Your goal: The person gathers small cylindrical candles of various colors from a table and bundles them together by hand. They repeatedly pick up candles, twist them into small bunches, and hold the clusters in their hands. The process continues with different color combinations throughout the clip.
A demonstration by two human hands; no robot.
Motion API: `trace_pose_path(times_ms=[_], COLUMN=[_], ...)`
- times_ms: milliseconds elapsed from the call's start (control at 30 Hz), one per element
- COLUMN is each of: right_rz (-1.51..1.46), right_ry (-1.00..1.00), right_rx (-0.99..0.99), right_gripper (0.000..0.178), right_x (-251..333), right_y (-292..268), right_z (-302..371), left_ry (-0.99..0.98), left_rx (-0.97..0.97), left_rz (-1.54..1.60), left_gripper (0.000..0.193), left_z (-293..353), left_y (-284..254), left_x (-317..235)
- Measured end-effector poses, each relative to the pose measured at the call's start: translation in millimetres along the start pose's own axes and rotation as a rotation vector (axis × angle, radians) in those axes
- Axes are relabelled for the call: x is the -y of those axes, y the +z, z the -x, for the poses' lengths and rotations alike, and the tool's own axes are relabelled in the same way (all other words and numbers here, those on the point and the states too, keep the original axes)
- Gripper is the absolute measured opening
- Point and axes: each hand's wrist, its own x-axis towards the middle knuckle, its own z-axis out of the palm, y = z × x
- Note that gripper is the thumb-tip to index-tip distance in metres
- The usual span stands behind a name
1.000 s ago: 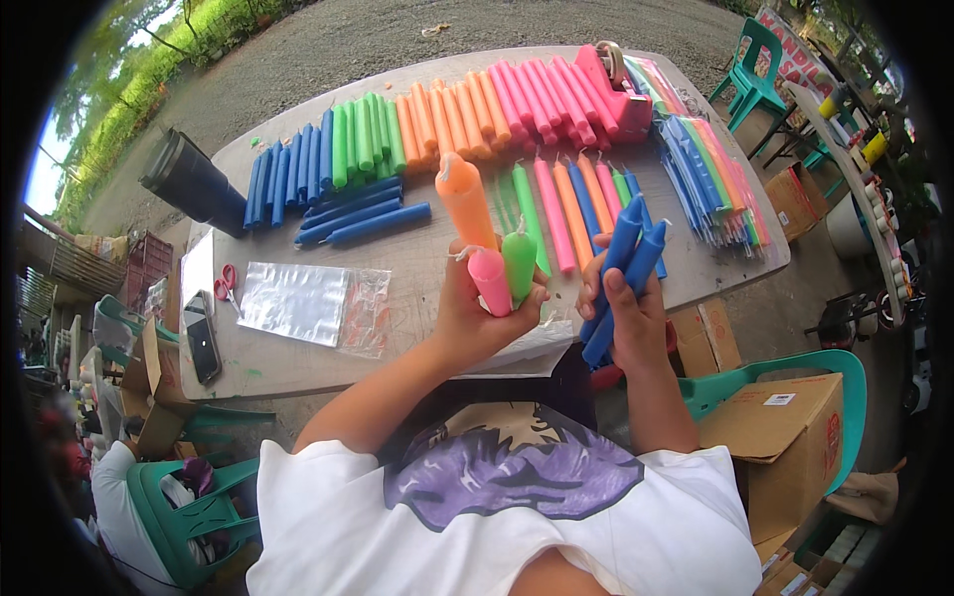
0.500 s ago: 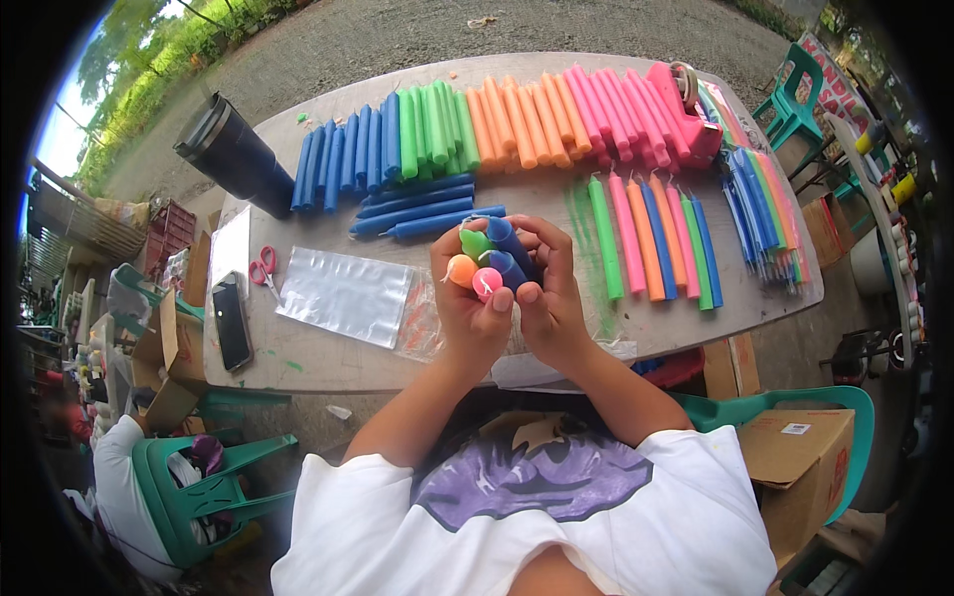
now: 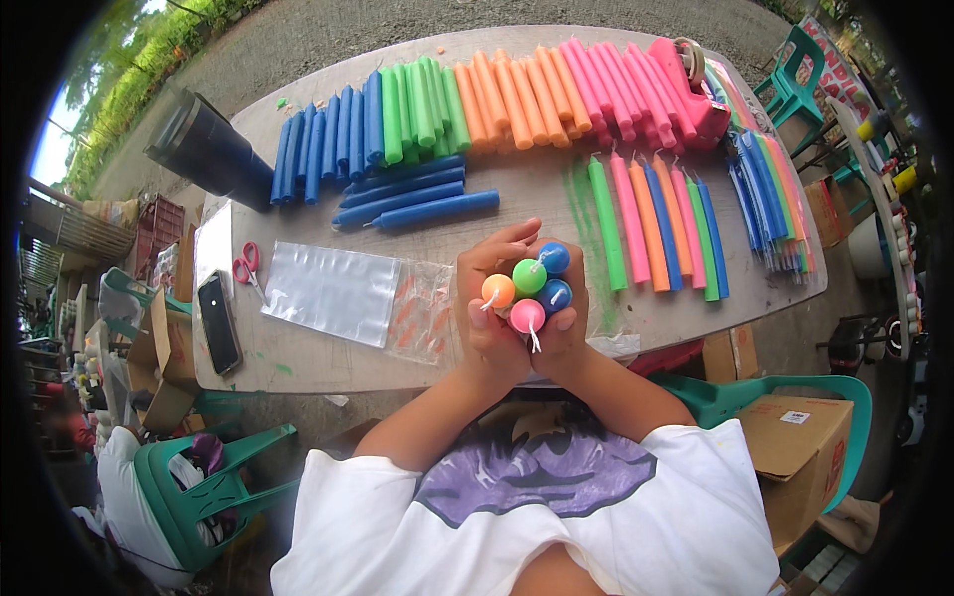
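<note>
Between my two hands stands a bundle of candles (image 3: 529, 276), wick ends turned up toward me: one green, one orange, one pink and two blue. My left hand (image 3: 489, 318) wraps the bundle from the left, its upper fingers partly stretched. My right hand (image 3: 566, 333) closes round the right side, thumb near the pink and lower blue tips. The candles' lower parts are hidden by my palms. Just beyond lie several loose blue candles (image 3: 437, 209). To the right is a spaced row of green, pink, orange and blue candles (image 3: 641, 223).
Rows of blue, green, orange and pink candles (image 3: 517, 99) line the table's far side beside a pink tape dispenser (image 3: 691, 94). Bagged candles (image 3: 765, 199) lie right. At left are a dark tumbler (image 3: 209, 149), scissors (image 3: 248, 266), phone (image 3: 220, 323) and clear plastic bags (image 3: 333, 293).
My hands have moved slightly right and down with the bundle. The candles now stand more upright, their round wick ends facing me. The fingers of my left hand have loosened a little.
</note>
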Motion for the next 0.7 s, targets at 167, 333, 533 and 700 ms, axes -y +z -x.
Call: trace_pose_path(times_ms=[167, 333, 533, 700], right_rz=[-0.017, 0.033, 0.037, 0.065], right_ry=[-0.114, -0.019, -0.015, 0.022], right_rx=[0.01, 0.053, 0.055, 0.09], right_gripper=[0.071, 0.07, 0.069, 0.076], right_x=[-11, 7, 5, 10], right_y=[1, -4, -2, -2], right_z=[1, -3, -4, -6], left_ry=[-0.049, -0.017, -0.023, -0.115], left_rx=[-0.047, -0.071, -0.07, -0.034], left_rz=[0.055, -0.002, 0.054, 0.136], left_gripper=[0.064, 0.064, 0.072, 0.084], left_z=[-3, -4, -2, 0], left_y=[2, 2, -3, -5], left_x=[-3, -1, 11, 7])
